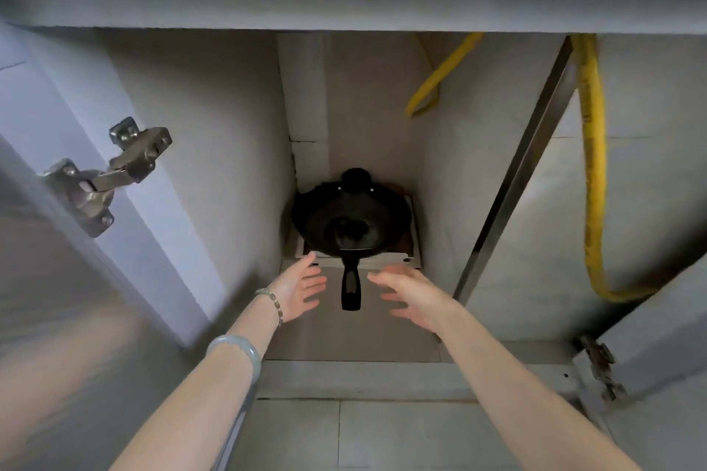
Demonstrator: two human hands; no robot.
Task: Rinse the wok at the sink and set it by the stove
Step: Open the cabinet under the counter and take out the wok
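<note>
Fingers (314,282) on both hands are spread and grip nothing. I see the left hand (300,289) and the right hand (407,296) flanking the handle (351,287), just beside it and not touching. Beyond them the black wok (350,218) sits low at the back of a narrow cabinet. I would wrap one hand round the handle and draw straight back, level. The side walls stand close; a yellow hose (592,172) hangs to the right and the door hinge (111,180) juts out on the left.
</note>
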